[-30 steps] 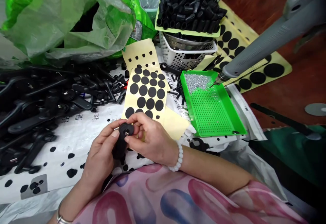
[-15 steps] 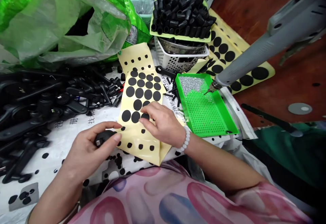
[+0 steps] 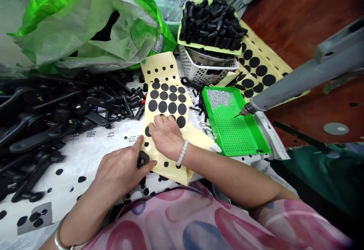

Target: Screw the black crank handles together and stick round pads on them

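Observation:
My left hand [image 3: 122, 172] is closed round a small black plastic part [image 3: 142, 159], held against the near edge of a yellow backing sheet [image 3: 167, 79] that carries rows of black round stickers [image 3: 167, 98]. My right hand [image 3: 163, 134], with a white bead bracelet on the wrist, lies on that sheet with its fingers curled down onto the stickers near the sheet's lower rows. What its fingertips hold is hidden.
A heap of black plastic arms [image 3: 51, 117] fills the left. A green plastic bag [image 3: 85, 22] is behind. A green tray of small screws [image 3: 233, 125] lies right, a grey electric screwdriver [image 3: 298, 81] hanging over it. A white basket [image 3: 207, 68] holds black caps [image 3: 212, 24].
My left hand has brought the black part down from in front of me to the sheet's edge. My right hand let go of it and went onto the sticker sheet.

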`<state>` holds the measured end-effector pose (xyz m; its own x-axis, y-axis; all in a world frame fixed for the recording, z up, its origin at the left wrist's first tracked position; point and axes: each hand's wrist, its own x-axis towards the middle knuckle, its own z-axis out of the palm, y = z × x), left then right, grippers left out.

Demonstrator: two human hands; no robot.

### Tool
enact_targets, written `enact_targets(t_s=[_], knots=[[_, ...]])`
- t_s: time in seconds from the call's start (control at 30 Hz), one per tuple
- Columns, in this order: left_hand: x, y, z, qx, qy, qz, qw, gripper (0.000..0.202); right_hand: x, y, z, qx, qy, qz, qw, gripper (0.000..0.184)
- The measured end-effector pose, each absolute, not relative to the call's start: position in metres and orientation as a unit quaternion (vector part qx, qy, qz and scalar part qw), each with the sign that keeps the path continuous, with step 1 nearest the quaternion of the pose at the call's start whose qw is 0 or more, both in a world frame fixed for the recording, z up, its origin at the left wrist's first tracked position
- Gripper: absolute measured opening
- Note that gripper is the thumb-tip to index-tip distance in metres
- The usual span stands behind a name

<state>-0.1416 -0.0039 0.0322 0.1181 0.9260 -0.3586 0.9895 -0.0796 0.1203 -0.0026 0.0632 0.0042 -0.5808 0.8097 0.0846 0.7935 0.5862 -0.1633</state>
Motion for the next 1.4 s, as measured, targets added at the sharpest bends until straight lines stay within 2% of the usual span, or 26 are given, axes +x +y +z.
enact_targets(t_s=[0.33,0.47,0.7,0.83,0.9,0.93,1.0,1.1,1.27,1.4], knots=[[-0.141,-0.003,0.036,0.743,0.633,-0.075,0.205,0.064,-0.009,0.074,0.002,-0.500,-0.860,0.050,0.085,0.020],[-0.142,-0.004,0.034,0.749,0.627,-0.062,0.202,0.060,-0.012,0.062,-0.001,-0.461,-0.884,0.018,0.083,0.026],[-0.139,-0.002,0.035,0.744,0.630,-0.079,0.208,0.066,0.013,0.028,0.000,-0.405,-0.910,0.031,0.087,0.020],[-0.140,-0.001,0.035,0.747,0.626,-0.060,0.217,0.067,0.026,0.037,0.026,-0.407,-0.880,0.147,0.193,0.015],[-0.142,-0.001,0.035,0.746,0.628,-0.038,0.218,0.065,0.023,0.052,0.040,-0.406,-0.862,0.167,0.252,0.009],[-0.143,0.000,0.036,0.743,0.631,-0.025,0.220,0.064,0.018,0.061,0.044,-0.405,-0.858,0.161,0.272,0.012],[-0.149,0.000,0.037,0.728,0.647,0.006,0.225,0.063,0.002,0.081,0.047,-0.400,-0.859,0.143,0.286,0.033],[-0.164,-0.002,0.038,0.678,0.684,0.080,0.257,0.068,-0.029,0.111,0.041,-0.401,-0.868,0.135,0.261,0.058],[-0.190,-0.013,0.033,0.553,0.679,0.284,0.389,0.068,-0.075,0.140,0.033,-0.379,-0.880,0.155,0.240,0.059],[-0.195,-0.019,0.030,0.426,0.647,0.390,0.498,0.069,-0.098,0.147,0.032,-0.361,-0.897,0.153,0.205,0.063]])
